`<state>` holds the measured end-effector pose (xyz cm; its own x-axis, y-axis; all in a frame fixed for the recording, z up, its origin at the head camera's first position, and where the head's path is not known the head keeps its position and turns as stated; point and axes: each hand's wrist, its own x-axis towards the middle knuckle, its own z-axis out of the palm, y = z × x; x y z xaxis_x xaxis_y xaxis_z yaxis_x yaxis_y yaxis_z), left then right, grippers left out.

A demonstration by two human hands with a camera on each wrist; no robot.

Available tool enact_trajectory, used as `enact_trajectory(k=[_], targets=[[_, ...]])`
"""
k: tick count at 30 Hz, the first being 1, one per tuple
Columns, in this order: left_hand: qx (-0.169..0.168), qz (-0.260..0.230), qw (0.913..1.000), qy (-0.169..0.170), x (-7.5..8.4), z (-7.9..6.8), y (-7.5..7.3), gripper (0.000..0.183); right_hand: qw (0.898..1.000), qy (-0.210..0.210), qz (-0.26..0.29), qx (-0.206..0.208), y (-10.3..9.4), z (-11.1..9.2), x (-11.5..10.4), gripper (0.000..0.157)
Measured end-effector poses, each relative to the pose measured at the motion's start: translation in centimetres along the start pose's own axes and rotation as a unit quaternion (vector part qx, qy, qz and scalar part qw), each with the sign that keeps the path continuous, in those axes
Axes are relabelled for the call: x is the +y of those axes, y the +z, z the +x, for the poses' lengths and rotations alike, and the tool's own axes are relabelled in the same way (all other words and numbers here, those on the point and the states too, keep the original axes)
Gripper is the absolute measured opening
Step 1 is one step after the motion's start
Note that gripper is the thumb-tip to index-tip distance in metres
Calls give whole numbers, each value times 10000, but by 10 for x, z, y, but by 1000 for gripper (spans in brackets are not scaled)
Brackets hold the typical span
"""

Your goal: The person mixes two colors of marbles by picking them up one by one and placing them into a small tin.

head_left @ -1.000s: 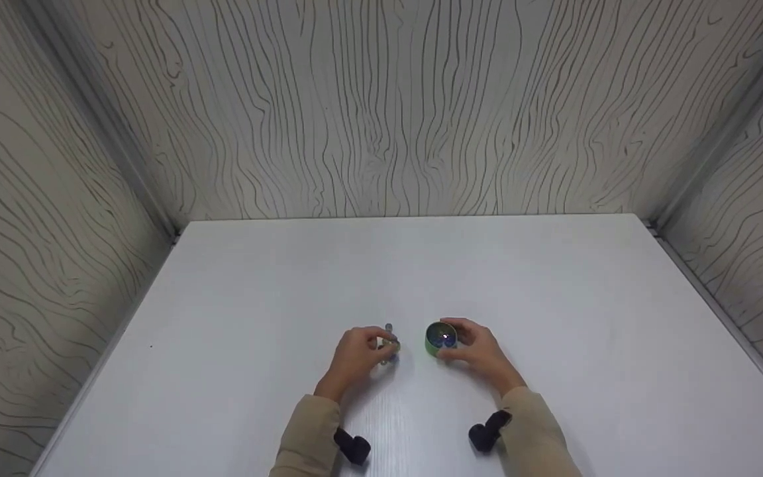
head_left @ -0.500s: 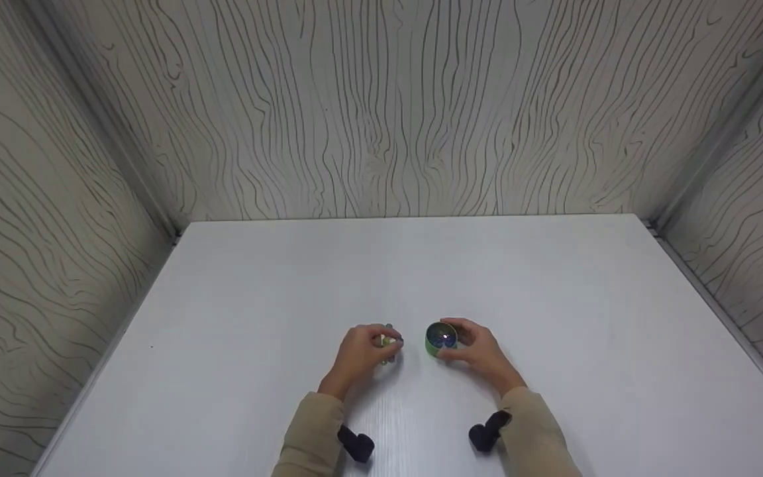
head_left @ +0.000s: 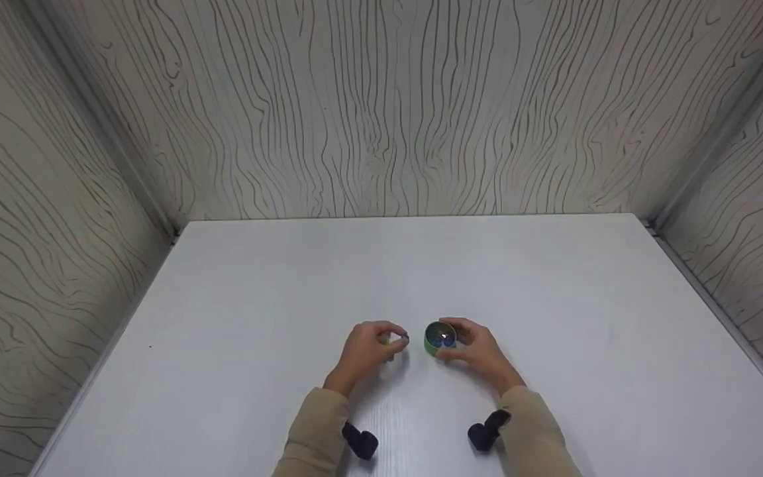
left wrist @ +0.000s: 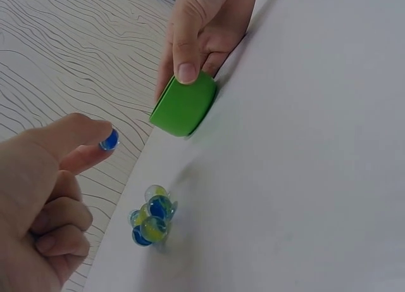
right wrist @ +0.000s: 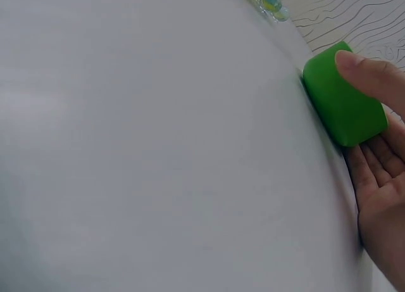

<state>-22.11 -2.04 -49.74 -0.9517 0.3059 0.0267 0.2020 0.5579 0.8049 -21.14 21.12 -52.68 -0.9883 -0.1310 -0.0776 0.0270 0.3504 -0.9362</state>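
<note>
Between thumb and index finger, my left hand (head_left: 363,350) pinches a blue glass marble (left wrist: 109,140), held above the table to the left of a small green cup (left wrist: 183,108). My right hand (head_left: 484,354) grips this round cup from its right side, thumb on the near wall and fingers behind. The cup stands on the table, its mouth up; the head view shows a dark bluish inside with a bright glint. Below my left hand, several clear marbles (left wrist: 152,219) with blue and yellow swirls lie clustered on the table. In the head view the left hand mostly hides them.
The white tabletop (head_left: 381,278) runs back to a wood-grain patterned wall (head_left: 381,112). Similar panels rise on the left and right sides. A black wrist camera (head_left: 360,442) sits on the left sleeve, another black camera (head_left: 486,432) on the right.
My left hand has moved a little to the right, away from the cluster and closer to the cup, with the blue marble between its fingertips. The right hand and cup hold still.
</note>
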Motion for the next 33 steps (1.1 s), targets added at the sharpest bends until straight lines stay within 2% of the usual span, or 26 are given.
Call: enact_trajectory(k=[8, 23, 33], targets=[[68, -54, 9992, 387, 4, 3, 2, 17, 9998, -114, 102, -88, -1, 0, -2, 66], [148, 247, 9987, 411, 13, 7, 9, 17, 10000, -44, -43, 29, 1, 0, 1, 65], [97, 163, 9984, 535, 17, 8, 12, 17, 9998, -170, -22, -72, -1, -1, -1, 65]])
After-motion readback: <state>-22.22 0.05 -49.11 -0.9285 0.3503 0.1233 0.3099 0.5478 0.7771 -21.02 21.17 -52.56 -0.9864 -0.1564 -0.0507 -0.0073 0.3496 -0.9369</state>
